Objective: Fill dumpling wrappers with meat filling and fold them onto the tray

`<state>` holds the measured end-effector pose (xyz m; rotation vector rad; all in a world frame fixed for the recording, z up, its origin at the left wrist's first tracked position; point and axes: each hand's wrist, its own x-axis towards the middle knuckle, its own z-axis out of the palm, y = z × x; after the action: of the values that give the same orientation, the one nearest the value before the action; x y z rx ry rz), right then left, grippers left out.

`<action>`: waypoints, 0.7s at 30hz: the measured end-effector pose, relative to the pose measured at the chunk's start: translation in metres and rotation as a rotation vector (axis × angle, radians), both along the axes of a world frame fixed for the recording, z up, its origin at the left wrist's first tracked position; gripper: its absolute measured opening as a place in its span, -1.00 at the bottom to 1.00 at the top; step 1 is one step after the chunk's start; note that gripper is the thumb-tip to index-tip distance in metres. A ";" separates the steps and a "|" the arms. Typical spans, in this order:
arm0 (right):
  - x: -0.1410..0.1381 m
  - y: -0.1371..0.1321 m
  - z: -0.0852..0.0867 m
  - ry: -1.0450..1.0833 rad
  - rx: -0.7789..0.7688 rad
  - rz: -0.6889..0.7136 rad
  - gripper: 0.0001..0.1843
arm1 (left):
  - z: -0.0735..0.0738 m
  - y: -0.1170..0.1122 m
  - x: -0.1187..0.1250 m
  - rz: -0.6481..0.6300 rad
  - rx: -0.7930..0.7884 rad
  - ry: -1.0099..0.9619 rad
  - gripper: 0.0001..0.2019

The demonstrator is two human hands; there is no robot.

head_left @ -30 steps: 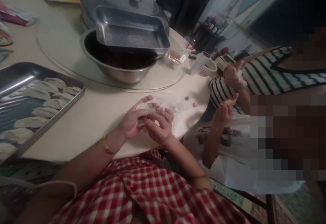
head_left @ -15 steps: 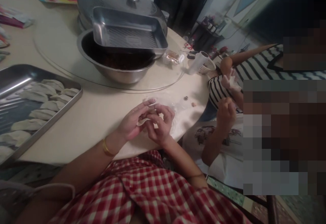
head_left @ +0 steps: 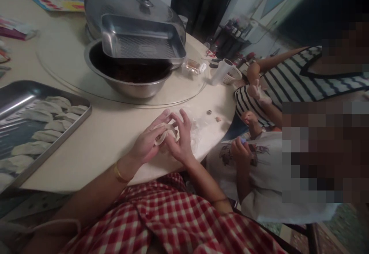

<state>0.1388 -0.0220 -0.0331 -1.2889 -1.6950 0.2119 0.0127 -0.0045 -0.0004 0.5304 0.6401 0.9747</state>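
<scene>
Pale dough wrapper (head_left: 165, 134) held betw. both hands, near worktop (head_left: 109, 131) front edge. Left hand (head_left: 144, 146) cups it; right hand (head_left: 180, 144) pinches it, outer fingers (head_left: 186, 118) spread. Bare worktop lies to the left, up to dumpling tray (head_left: 86, 111) rim. Steel bowl (head_left: 129, 88) sits well behind.

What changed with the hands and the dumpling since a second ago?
The right hand lifted and spread its outer fingers, still pinching the dumpling, whose folded edge now shows. The left hand kept cradling it. Nearby, a smaller person's hand dropped lower. The tray of dumplings and the metal bowl stayed put.
</scene>
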 end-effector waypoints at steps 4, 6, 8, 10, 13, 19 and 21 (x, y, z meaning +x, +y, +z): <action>0.004 0.010 -0.010 0.159 -0.142 0.153 -0.38 | -0.004 0.001 0.000 0.024 0.004 0.032 -0.56; 0.003 0.015 -0.015 0.242 -0.158 0.213 -0.42 | -0.007 0.003 0.000 0.029 0.003 0.042 -0.58; 0.001 0.017 -0.018 0.343 -0.188 0.250 -0.50 | -0.009 0.003 0.000 0.039 0.028 0.042 -0.60; -0.002 0.019 -0.018 0.462 -0.240 0.281 -0.59 | -0.010 0.004 0.000 0.050 0.061 0.045 -0.63; -0.007 0.018 -0.015 0.609 -0.285 0.304 -0.72 | -0.010 0.003 0.002 0.066 0.067 0.065 -0.64; -0.017 0.012 -0.016 0.838 -0.322 0.236 -0.72 | -0.019 0.000 0.003 0.076 0.209 0.259 -0.52; -0.022 0.008 -0.016 0.921 -0.363 0.236 -0.70 | -0.022 -0.001 0.002 0.069 0.242 0.334 -0.50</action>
<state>0.1172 -0.0138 -0.0493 -0.9825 -1.0090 1.1111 0.0148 -0.0055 -0.0220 0.9029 0.8471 1.0451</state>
